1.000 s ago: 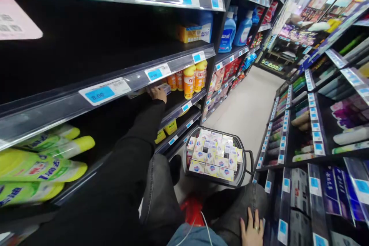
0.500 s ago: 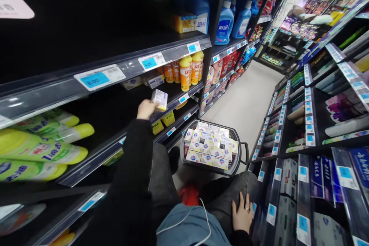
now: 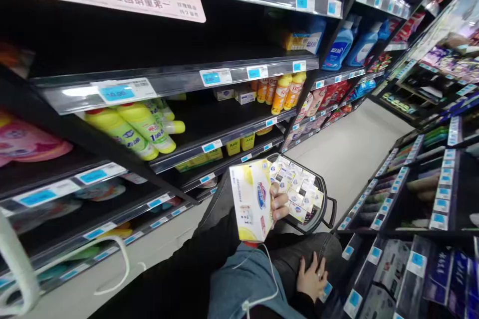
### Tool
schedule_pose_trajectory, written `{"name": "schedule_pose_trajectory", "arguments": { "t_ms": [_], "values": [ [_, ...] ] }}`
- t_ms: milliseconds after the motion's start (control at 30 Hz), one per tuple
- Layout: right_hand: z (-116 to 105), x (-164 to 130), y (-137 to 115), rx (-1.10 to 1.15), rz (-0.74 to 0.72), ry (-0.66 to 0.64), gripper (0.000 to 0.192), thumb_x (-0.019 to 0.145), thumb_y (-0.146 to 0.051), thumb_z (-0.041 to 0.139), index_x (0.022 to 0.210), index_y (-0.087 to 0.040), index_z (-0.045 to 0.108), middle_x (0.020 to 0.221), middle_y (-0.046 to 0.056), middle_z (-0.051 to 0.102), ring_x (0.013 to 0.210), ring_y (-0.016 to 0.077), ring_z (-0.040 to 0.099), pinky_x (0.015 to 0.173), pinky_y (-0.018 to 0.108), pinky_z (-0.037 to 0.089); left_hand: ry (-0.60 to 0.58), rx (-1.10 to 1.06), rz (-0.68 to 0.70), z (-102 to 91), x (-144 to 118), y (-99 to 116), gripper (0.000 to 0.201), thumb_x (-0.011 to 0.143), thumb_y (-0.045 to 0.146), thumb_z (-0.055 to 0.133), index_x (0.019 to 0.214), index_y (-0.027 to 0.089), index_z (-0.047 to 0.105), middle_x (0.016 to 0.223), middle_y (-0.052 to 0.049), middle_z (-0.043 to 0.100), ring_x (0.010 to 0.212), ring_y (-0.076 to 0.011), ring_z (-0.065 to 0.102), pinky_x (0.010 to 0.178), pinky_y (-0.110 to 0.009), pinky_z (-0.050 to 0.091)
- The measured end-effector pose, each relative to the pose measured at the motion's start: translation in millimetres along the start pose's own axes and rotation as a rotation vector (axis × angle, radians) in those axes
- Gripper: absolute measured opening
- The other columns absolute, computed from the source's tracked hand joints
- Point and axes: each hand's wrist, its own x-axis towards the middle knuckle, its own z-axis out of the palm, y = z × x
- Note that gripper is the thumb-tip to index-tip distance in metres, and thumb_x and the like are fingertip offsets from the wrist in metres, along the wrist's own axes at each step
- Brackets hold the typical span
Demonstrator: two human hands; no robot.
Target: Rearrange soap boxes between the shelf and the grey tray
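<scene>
The left hand (image 3: 279,203) is closed around a white and yellow soap box (image 3: 251,200), fingers wrapped over its right edge, holding it upright in front of the body, just beside the rim of a dark basket (image 3: 325,199) that stands on the aisle floor and is packed with many boxes of the same kind. The right hand (image 3: 312,276) lies flat and open on the person's dark trouser leg, holding nothing. To the left runs a black shelf (image 3: 224,129) with more small boxes (image 3: 244,95) at its back, orange bottles (image 3: 288,90) further along and yellow-green bottles (image 3: 138,127) lying nearer; blue detergent jugs (image 3: 346,49) stand one level up. A white cable (image 3: 267,279) hangs across the blue jacket. A second earlier the left hand was stretched deep into that shelf among the boxes; half a second ago it was drawing one out at the shelf edge, and now the box is well clear of the shelf, down by the basket. The right hand has stayed on the leg throughout.
</scene>
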Motion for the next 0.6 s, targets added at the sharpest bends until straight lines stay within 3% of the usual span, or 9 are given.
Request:
{"name": "schedule_pose_trajectory", "arguments": {
  "t_ms": [67,133,233,333,400,467,533,600],
  "values": [
    [-17.5,7.7,-14.7,0.067,0.027,-0.075,0.069,0.077,-0.076,0.043,0.12,-0.028,0.064,0.135,0.021,0.055,0.123,0.0479,0.05,0.091,0.076,0.037,-0.032,-0.03,0.029,-1.3,-10.0,0.2,0.045,0.089,0.054,0.054,0.125,0.027,0.06,0.105,-0.007,0.066,0.109,-0.0282,0.062,0.08,-0.046,0.056],
    [-45.1,12.3,-43.4,0.261,-0.009,-0.205,0.073,0.072,-0.077,0.049,0.113,-0.019,0.065,0.122,0.024,0.062,0.117,0.047,0.055,0.094,0.072,0.04,-0.076,-0.046,0.029,-1.8,-19.1,1.2,0.05,0.076,0.05,0.071,0.117,0.023,0.064,0.101,-0.007,0.068,0.106,-0.0307,0.064,0.078,-0.043,0.056],
    [-94.0,8.5,-105.1,0.753,-0.304,-0.424,0.064,0.084,-0.059,0.055,0.132,-0.018,0.051,0.127,0.019,0.062,0.114,0.0321,0.061,0.096,0.053,0.051,-0.214,-0.062,0.003,1.8,-28.3,-2.0,0.067,0.047,0.03,0.091,0.108,0.016,0.065,0.094,-0.009,0.071,0.097,-0.0322,0.067,0.08,-0.041,0.055],
    [-124.7,6.5,-164.9,0.875,-0.452,-0.435,0.061,0.087,-0.045,0.061,0.14,-0.02,0.044,0.135,0.015,0.057,0.118,0.0264,0.06,0.098,0.044,0.052,-0.198,-0.033,0.005,9.3,-29.8,-14.2,0.066,0.049,0.023,0.09,0.107,0.014,0.061,0.097,-0.009,0.073,0.093,-0.0282,0.069,0.086,-0.04,0.053],
    [-124.6,19.5,-191.3,0.827,-0.444,-0.443,0.053,0.086,-0.044,0.063,0.132,-0.02,0.054,0.129,0.013,0.062,0.118,0.0266,0.06,0.101,0.044,0.05,-0.091,0.03,0.012,10.5,-23.6,-24.2,0.062,0.055,0.026,0.088,0.109,0.014,0.059,0.104,-0.01,0.072,0.097,-0.0271,0.068,0.09,-0.04,0.051],
    [-108.8,50.2,-205.7,0.808,-0.41,-0.532,0.046,0.084,-0.048,0.064,0.12,-0.019,0.063,0.121,0.012,0.066,0.113,0.0271,0.062,0.099,0.044,0.051,-0.044,0.159,0.0,2.6,-8.7,-31.2,0.062,0.059,0.03,0.084,0.113,0.015,0.058,0.113,-0.012,0.07,0.103,-0.0276,0.066,0.094,-0.04,0.05],
    [-82.2,98.4,-213.9,0.824,-0.349,-0.673,0.052,0.079,-0.058,0.066,0.113,-0.019,0.067,0.118,0.012,0.067,0.102,0.027,0.067,0.086,0.041,0.058,-0.025,0.404,0.005,-18.9,15.5,-33.8,0.058,0.069,0.036,0.077,0.119,0.016,0.056,0.118,-0.013,0.068,0.108,-0.0271,0.064,0.098,-0.039,0.048],
    [-49.4,158.8,-223.4,0.795,-0.26,-0.766,0.063,0.07,-0.066,0.069,0.109,-0.017,0.068,0.114,0.013,0.067,0.086,0.0252,0.069,0.068,0.038,0.061,0.118,0.786,-0.027,-53.9,46.7,-34.5,0.055,0.079,0.039,0.066,0.127,0.016,0.053,0.123,-0.014,0.065,0.118,-0.0287,0.059,0.103,-0.041,0.043]
  ]
}}
